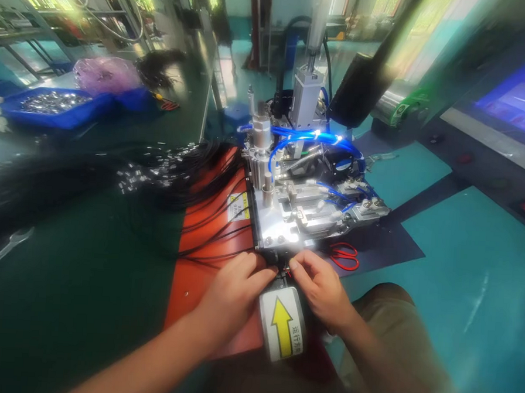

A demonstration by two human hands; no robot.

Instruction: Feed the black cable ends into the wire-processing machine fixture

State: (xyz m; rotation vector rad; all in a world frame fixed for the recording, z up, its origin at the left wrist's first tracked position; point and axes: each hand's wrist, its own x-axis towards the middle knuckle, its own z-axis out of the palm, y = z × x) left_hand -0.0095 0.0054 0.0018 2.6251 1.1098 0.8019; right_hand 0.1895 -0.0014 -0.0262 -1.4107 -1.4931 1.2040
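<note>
My left hand (pixel 245 277) is closed in a pinch at the front edge of the silver machine (pixel 283 221), and what lies between its fingers is hidden. Facing it, my right hand (pixel 319 284) is also pinched, around something too small to name. A bit of red shows by the right fingertips. Just below both hands is a rounded cover with a yellow arrow label (pixel 282 323). Black cables (pixel 216 235) run across the orange-red machine base (pixel 186 310) toward the machine and my left hand.
Red-handled scissors (pixel 345 256) lie right of my right hand. A pile of black cables with shiny ends (pixel 153 167) covers the left bench. Farther back is a blue tray (pixel 51 115) of small metal parts. A wrench (pixel 11 248) lies at far left. Blue air tubes (pixel 318 138) arch over the machine.
</note>
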